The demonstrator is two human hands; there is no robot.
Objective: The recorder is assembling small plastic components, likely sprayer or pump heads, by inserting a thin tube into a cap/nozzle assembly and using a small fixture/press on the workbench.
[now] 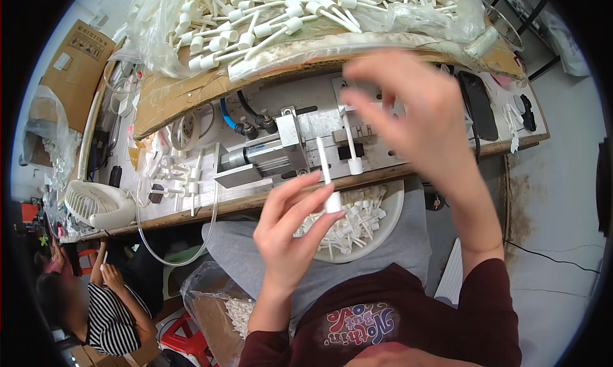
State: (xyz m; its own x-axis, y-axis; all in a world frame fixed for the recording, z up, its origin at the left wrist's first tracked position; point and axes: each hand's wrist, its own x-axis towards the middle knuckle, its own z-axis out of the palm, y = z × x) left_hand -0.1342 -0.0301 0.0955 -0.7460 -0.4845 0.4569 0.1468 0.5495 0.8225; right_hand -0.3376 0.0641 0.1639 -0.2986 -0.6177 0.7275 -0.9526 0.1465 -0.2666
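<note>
My left hand [287, 230] pinches a white plastic stick with a cap-like end [333, 203], its thin stem pointing up. Over the bench my right hand [415, 105] is blurred by motion; its thumb and forefinger are apart, with nothing seen between them. A second white stick [354, 166] lies in the metal jig [357, 132], below and left of the right hand, its wide end toward me. Beside the jig is a pneumatic cylinder [265, 155] on a metal bracket. A round white basin [397, 201] on my lap holds many small white pieces, just beyond the left hand.
A heap of similar white sticks [294, 22] fills a cardboard-edged shelf above the bench. A white fan [102, 204], a clear looped hose [142, 233] and a dark phone [477, 105] are around the bench. Another person [118, 309] in stripes sits at lower left.
</note>
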